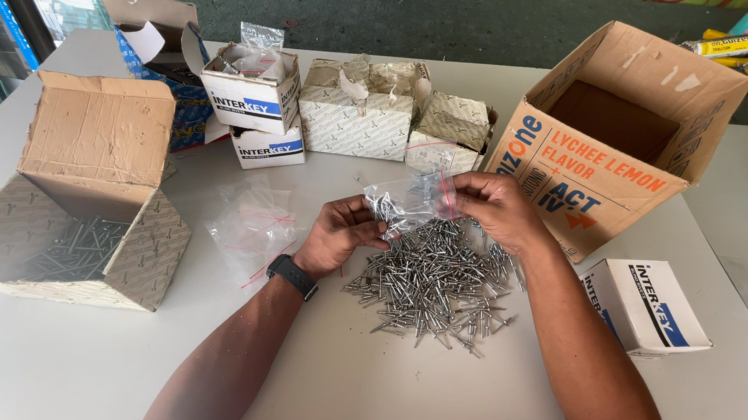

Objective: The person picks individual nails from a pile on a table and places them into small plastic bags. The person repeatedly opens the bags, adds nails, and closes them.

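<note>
Desk (362, 385): white, wide. Brown carton (616, 135) at right, open, inside dark. Left box (84, 216) on side, rivets within dim. Rivet pile (435, 280) mid-desk, loose, small, hard, likely to roll. Bag (405, 202) above pile: thin clear plastic, light, limp, slippery; take at rim. Left hand (342, 232) fingers pinch bag's lower edge; right hand (497, 210) fingers pinch top. Bag contents unclear.
</note>
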